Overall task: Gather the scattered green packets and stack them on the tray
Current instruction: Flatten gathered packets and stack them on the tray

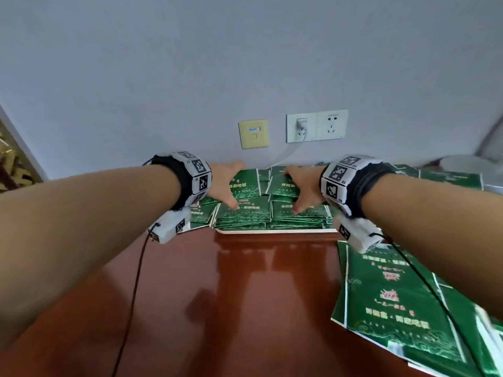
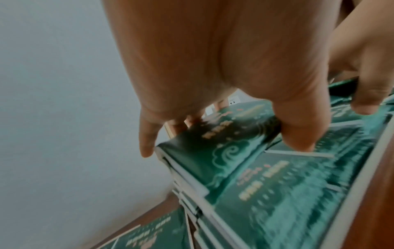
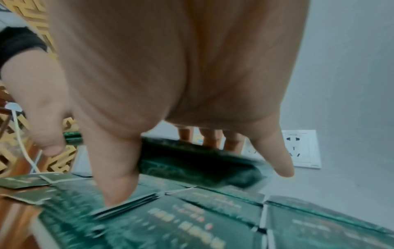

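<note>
Green packets (image 1: 246, 183): flat, light, glossy, likely slippery; stacked on tray (image 1: 275, 231) under both hands. Left hand (image 1: 226, 183) and right hand (image 1: 302, 186) each grasped a bundle, fingers (image 2: 298, 128) at opposite edges; best gripped edgewise

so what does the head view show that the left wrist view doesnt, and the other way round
Only the head view shows both wrist rigs, the loose packets lying at the near right of the table, the wall sockets and the white tray edge under the stacks.

Only the left wrist view shows the left hand from the palm side, its fingers behind a raised packet bundle and its thumb in front, and the layered edges of the stack below.

Both show the green packets on the tray and the right hand nearby.
</note>
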### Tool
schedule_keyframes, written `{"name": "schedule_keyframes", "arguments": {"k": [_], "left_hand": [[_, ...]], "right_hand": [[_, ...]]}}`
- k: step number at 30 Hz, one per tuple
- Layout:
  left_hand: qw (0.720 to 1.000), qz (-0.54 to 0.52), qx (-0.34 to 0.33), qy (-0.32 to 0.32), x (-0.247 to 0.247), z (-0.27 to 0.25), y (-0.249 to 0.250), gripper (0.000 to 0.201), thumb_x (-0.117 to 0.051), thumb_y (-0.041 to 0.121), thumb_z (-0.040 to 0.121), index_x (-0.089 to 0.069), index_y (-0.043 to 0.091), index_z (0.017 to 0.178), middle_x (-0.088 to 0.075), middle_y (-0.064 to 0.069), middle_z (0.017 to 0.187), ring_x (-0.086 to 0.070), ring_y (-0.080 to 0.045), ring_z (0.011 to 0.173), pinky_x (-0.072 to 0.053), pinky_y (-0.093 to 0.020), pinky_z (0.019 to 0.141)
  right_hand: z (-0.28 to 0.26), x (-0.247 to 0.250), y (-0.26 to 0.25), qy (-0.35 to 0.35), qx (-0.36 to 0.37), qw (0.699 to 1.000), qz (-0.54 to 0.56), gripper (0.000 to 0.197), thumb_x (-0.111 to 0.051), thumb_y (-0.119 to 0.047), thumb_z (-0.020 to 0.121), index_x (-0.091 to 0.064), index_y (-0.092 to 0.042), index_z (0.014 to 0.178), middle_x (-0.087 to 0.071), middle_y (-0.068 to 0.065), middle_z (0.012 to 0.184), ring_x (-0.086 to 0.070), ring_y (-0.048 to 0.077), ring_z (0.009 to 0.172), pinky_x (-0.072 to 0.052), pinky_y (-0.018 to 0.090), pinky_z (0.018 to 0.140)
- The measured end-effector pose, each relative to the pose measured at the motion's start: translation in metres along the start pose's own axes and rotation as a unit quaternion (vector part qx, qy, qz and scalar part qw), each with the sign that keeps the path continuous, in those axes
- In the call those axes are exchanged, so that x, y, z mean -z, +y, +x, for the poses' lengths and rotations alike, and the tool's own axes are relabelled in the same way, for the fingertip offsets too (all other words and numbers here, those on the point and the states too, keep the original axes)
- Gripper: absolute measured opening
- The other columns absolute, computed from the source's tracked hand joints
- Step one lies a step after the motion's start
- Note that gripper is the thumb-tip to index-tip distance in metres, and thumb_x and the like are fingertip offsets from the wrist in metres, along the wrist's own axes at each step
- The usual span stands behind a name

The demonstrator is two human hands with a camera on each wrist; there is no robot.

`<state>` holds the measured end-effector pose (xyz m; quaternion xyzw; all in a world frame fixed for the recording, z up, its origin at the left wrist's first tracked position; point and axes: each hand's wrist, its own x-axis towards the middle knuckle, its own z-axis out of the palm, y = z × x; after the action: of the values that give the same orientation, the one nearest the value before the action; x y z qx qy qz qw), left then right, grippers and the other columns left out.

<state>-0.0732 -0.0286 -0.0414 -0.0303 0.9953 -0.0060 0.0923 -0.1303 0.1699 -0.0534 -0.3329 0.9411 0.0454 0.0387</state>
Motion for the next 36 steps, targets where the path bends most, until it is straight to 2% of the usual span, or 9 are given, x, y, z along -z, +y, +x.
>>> {"name": "schedule_keyframes", "arguments": {"k": [6, 14, 18, 21, 25, 28, 32, 34, 36], "left_hand": [[0.999, 0.040, -0.010, -0.033, 0.008, 0.062, 0.000, 0.101, -0.081, 0.036, 0.071, -0.017, 0.020, 0.147, -0.049, -0.013, 0.134, -0.054, -0.029, 0.114, -0.048, -0.043, 0.095], [0.996, 0.057, -0.011, -0.071, -0.004, 0.107, -0.006, 0.097, -0.080, 0.038, 0.070, -0.021, 0.029, 0.146, -0.048, -0.008, 0.136, -0.053, -0.026, 0.115, -0.046, -0.037, 0.097], [0.997, 0.029, -0.012, -0.074, -0.003, 0.107, -0.011, 0.093, -0.080, 0.037, 0.071, -0.023, 0.033, 0.145, -0.047, -0.005, 0.139, -0.053, -0.024, 0.117, -0.043, -0.037, 0.100], [0.999, 0.022, -0.010, -0.048, 0.001, 0.099, -0.016, 0.090, -0.078, 0.033, 0.074, -0.024, 0.033, 0.145, -0.050, -0.007, 0.136, -0.055, -0.026, 0.114, -0.045, -0.038, 0.097], [0.999, 0.019, 0.010, -0.030, 0.006, 0.076, -0.024, 0.080, -0.074, 0.028, 0.077, -0.028, 0.029, 0.143, -0.060, -0.017, 0.123, -0.062, -0.031, 0.104, -0.049, -0.041, 0.088], [0.999, 0.026, 0.027, -0.010, 0.006, 0.047, -0.040, 0.071, -0.069, 0.023, 0.083, -0.031, 0.021, 0.143, -0.056, -0.011, 0.127, -0.058, -0.028, 0.107, -0.044, -0.032, 0.084], [0.996, 0.063, 0.070, -0.010, -0.007, -0.005, -0.073, 0.060, -0.065, 0.021, 0.084, -0.042, 0.021, 0.139, -0.057, -0.009, 0.128, -0.058, -0.024, 0.095, -0.045, -0.025, 0.077], [0.992, 0.092, 0.089, -0.024, -0.018, -0.034, -0.093, 0.055, -0.062, 0.020, 0.087, -0.044, 0.017, 0.139, -0.054, -0.007, 0.130, -0.056, -0.023, 0.106, -0.040, -0.020, 0.079], [0.987, 0.102, 0.119, -0.042, -0.031, -0.062, -0.112, 0.053, -0.059, 0.023, 0.090, -0.043, 0.016, 0.140, -0.053, -0.006, 0.133, -0.054, -0.022, 0.115, -0.038, -0.020, 0.084]], "right_hand": [[0.048, 0.011, 0.027, -0.033, -0.025, 0.997, -0.057, 0.086, -0.076, -0.038, 0.075, -0.027, -0.012, 0.141, -0.054, 0.013, 0.118, -0.060, 0.029, 0.098, -0.051, 0.035, 0.077], [0.091, 0.004, 0.033, -0.060, -0.016, 0.997, -0.050, 0.085, -0.079, -0.033, 0.074, -0.031, -0.010, 0.141, -0.055, 0.011, 0.121, -0.058, 0.027, 0.105, -0.051, 0.037, 0.086], [0.092, 0.000, 0.032, -0.063, -0.010, 0.997, -0.030, 0.095, -0.079, -0.032, 0.075, -0.022, -0.010, 0.148, -0.047, 0.011, 0.137, -0.052, 0.028, 0.119, -0.045, 0.035, 0.092], [0.085, 0.002, 0.029, -0.062, -0.004, 0.998, -0.024, 0.092, -0.076, -0.030, 0.078, -0.020, -0.012, 0.149, -0.045, 0.011, 0.140, -0.050, 0.028, 0.121, -0.044, 0.036, 0.096], [0.070, 0.008, 0.017, -0.049, 0.012, 0.998, -0.043, 0.084, -0.072, -0.032, 0.082, -0.024, -0.016, 0.149, -0.049, 0.010, 0.136, -0.056, 0.025, 0.108, -0.046, 0.035, 0.095], [0.057, 0.012, -0.001, -0.037, 0.029, 0.997, -0.054, 0.079, -0.069, -0.032, 0.084, -0.026, -0.016, 0.148, -0.047, 0.009, 0.137, -0.054, 0.026, 0.114, -0.044, 0.032, 0.092], [0.043, 0.016, -0.042, -0.001, 0.064, 0.996, -0.068, 0.076, -0.065, -0.035, 0.087, -0.026, -0.015, 0.149, -0.046, 0.010, 0.138, -0.052, 0.027, 0.120, -0.044, 0.032, 0.092], [0.038, 0.017, -0.069, -0.004, 0.085, 0.993, -0.078, 0.072, -0.064, -0.037, 0.088, -0.030, -0.013, 0.147, -0.047, 0.009, 0.139, -0.051, 0.026, 0.121, -0.043, 0.031, 0.093], [0.038, 0.016, -0.097, -0.010, 0.111, 0.990, -0.085, 0.064, -0.067, -0.040, 0.086, -0.044, -0.013, 0.139, -0.055, 0.008, 0.132, -0.056, 0.025, 0.117, -0.046, 0.030, 0.089]]}}
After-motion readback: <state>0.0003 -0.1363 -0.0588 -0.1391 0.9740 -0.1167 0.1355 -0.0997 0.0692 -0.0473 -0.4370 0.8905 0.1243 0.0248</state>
